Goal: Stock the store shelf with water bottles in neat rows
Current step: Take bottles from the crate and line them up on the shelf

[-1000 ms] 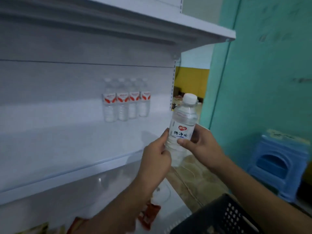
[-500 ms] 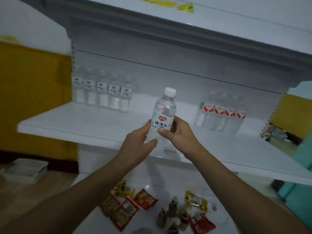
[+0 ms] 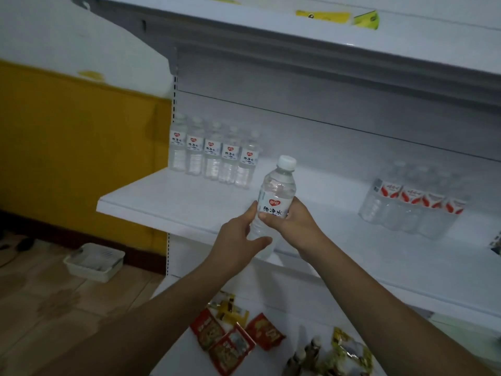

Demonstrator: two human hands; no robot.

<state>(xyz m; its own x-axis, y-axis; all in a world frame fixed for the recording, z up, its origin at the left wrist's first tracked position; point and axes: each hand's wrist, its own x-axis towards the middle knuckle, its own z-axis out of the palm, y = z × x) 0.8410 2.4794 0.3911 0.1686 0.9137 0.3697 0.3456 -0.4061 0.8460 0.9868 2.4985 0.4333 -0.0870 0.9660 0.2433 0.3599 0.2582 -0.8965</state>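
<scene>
Two hands meet at the centre of the head view, and between them you hold one water bottle [image 3: 276, 196] upright, slightly tilted, its white cap toward the upper middle of the frame. Your left hand [image 3: 238, 240] wraps the lower body of the bottle, with the thumb laid across the front below the label and the fingers behind. Your right hand [image 3: 294, 221] grips it at label height, thumb pressed on the lower edge of the label, fingers curled round the far side. The bottle hangs in front of the white shelf [image 3: 168, 202], above its front edge, between the two groups already standing there.

Toward the upper left of that shelf you see a row of five bottles [image 3: 214, 156] with the same white label and red heart, standing side by side against the back panel. At the right of the frame stands a second group of bottles with red-and-white labels [image 3: 414, 204], close together, well apart from the first row.

Below, at the bottom centre, red snack packets [image 3: 225, 340] and yellow ones lie loose on a lower shelf. At the lower left a small white basket [image 3: 93, 263] sits on the floor by the yellow wall. Yellow packages [image 3: 336, 19] lie on the top shelf at the upper right.
</scene>
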